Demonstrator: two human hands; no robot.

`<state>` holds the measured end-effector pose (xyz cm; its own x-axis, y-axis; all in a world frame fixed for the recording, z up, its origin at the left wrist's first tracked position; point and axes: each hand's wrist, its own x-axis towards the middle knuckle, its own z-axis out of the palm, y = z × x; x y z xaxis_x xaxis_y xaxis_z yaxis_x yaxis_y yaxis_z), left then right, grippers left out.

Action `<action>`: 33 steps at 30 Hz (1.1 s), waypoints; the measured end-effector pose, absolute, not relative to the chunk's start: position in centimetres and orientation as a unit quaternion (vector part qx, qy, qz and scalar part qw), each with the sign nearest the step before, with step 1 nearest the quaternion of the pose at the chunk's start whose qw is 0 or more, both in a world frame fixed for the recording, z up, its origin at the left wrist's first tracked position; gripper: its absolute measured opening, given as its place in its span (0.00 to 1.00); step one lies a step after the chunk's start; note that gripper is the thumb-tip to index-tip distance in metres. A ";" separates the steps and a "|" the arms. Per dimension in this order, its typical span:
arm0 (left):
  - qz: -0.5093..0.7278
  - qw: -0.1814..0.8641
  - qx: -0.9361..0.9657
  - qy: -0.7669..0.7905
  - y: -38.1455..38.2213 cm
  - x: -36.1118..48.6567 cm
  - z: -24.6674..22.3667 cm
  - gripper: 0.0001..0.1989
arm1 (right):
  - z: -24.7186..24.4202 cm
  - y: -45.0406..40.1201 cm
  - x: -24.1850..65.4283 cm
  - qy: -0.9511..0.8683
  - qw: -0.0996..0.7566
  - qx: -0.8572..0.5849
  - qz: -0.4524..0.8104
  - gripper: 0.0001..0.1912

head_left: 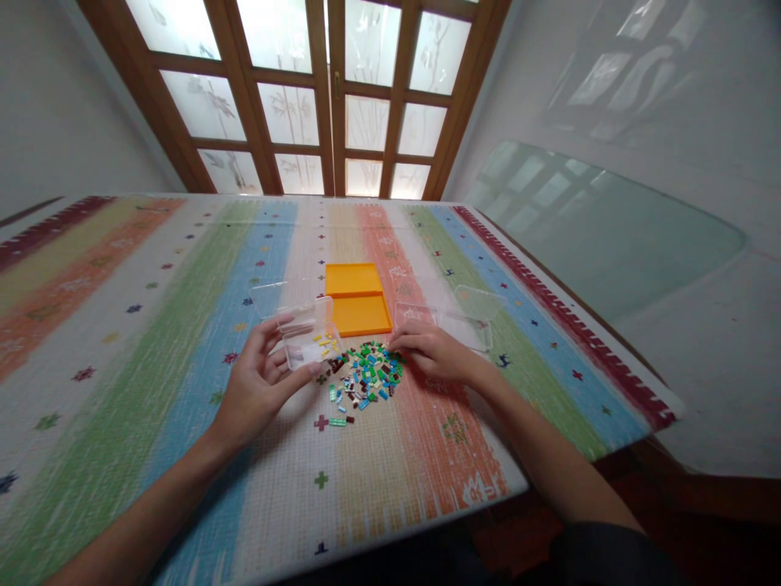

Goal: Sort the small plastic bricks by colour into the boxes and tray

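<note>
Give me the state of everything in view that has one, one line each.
Left hand: gripping a clear box.
Held clear box: open, tilted, partly filled.
Yellow pieces: loose inside that box.
Right hand: fingers at the pile's edge; grip unclear.
Brick pile: loose, mixed colours, spread out.
Orange case: open flat.
Other clear box: open, on the table.
Tablecloth: spread out.

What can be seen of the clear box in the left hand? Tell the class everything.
The clear box looks like see-through plastic, shallow and roughly rectangular. Small yellow pieces lie inside, toward the right. The left hand grips it, thumb at its near edge, fingers at its left. It is left of the brick pile; whether it touches the table is unclear.
</note>
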<state>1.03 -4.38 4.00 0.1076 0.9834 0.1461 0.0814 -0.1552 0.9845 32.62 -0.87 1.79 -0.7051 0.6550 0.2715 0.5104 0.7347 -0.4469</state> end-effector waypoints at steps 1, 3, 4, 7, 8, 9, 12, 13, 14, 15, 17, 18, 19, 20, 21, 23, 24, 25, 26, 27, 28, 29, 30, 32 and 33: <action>0.489 0.461 0.583 0.457 -4.4 1.0 4.0 0.31 | 1.6 -0.9 32.5 -0.908 0.208 -0.328 0.159 0.18; 0.489 0.460 0.584 0.457 -4.3 0.9 3.9 0.31 | 1.3 -0.9 32.5 -0.911 0.198 -0.333 0.143 0.19; 0.490 0.459 0.584 0.456 -4.3 0.9 3.9 0.31 | 1.2 -0.9 32.5 -0.913 0.191 -0.330 0.141 0.20; 0.494 0.459 0.581 0.456 -4.2 0.9 4.0 0.31 | 1.2 -0.9 32.6 -0.920 0.177 -0.320 0.140 0.20; 0.494 0.460 0.579 0.457 -4.2 0.9 4.0 0.31 | 1.3 -1.0 32.6 -0.920 0.177 -0.321 0.138 0.20; 0.494 0.462 0.578 0.457 -4.2 0.9 3.9 0.31 | 1.4 -1.0 32.6 -0.919 0.179 -0.325 0.133 0.20; 0.490 0.468 0.578 0.455 -4.2 0.9 3.9 0.31 | 1.6 -1.2 32.4 -0.916 0.184 -0.339 0.113 0.21; 0.490 0.469 0.578 0.454 -4.2 0.9 3.8 0.31 | 1.5 -1.3 32.3 -0.916 0.180 -0.342 0.106 0.21; 0.489 0.469 0.579 0.453 -4.2 0.9 3.8 0.31 | 1.5 -1.3 32.2 -0.917 0.176 -0.344 0.098 0.20; 0.489 0.468 0.580 0.453 -4.2 1.0 3.8 0.31 | 1.4 -1.3 32.1 -0.918 0.170 -0.346 0.091 0.20; 0.489 0.465 0.581 0.455 -4.2 1.0 3.8 0.31 | 1.3 -1.3 32.0 -0.920 0.160 -0.349 0.080 0.18; 0.489 0.463 0.582 0.456 -4.2 1.0 3.8 0.31 | 1.2 -1.4 32.0 -0.920 0.157 -0.351 0.076 0.18; 0.490 0.460 0.582 0.458 -4.2 1.0 3.8 0.31 | 1.2 -1.4 31.9 -0.920 0.156 -0.352 0.074 0.18; 0.490 0.459 0.582 0.459 -4.2 1.0 3.8 0.31 | 1.2 -1.4 31.9 -0.919 0.156 -0.353 0.073 0.19; 0.489 0.459 0.582 0.461 -4.2 1.0 3.8 0.31 | 1.2 -1.5 31.8 -0.919 0.158 -0.353 0.073 0.19; 0.486 0.461 0.581 0.462 -4.2 1.0 3.8 0.31 | 1.3 -1.6 31.7 -0.920 0.161 -0.351 0.073 0.19; 0.486 0.462 0.580 0.462 -4.2 1.0 3.8 0.31 | 1.3 -1.7 31.7 -0.920 0.160 -0.350 0.072 0.19; 0.486 0.464 0.578 0.463 -4.2 1.0 3.8 0.31 | 1.3 -1.7 31.6 -0.921 0.159 -0.349 0.072 0.19; 0.486 0.464 0.577 0.464 -4.2 1.0 3.8 0.31 | 1.2 -1.7 31.6 -0.921 0.156 -0.350 0.071 0.18; 0.487 0.463 0.577 0.465 -4.2 1.0 3.8 0.31 | 1.2 -1.7 31.6 -0.921 0.154 -0.351 0.071 0.18; 0.487 0.463 0.577 0.465 -4.2 1.0 3.8 0.31 | 1.2 -1.7 31.6 -0.920 0.153 -0.353 0.071 0.17; 0.487 0.462 0.579 0.463 -4.2 1.0 3.8 0.31 | 1.1 -1.7 31.6 -0.920 0.151 -0.354 0.071 0.17; 0.486 0.462 0.581 0.462 -4.2 1.0 3.8 0.30 | 1.1 -1.7 31.6 -0.920 0.151 -0.354 0.071 0.16; 0.487 0.461 0.583 0.459 -4.2 1.0 3.8 0.30 | 1.0 -1.7 31.6 -0.920 0.151 -0.355 0.070 0.16; 0.487 0.461 0.584 0.459 -4.2 1.0 3.8 0.30 | 1.0 -1.7 31.6 -0.920 0.152 -0.355 0.069 0.16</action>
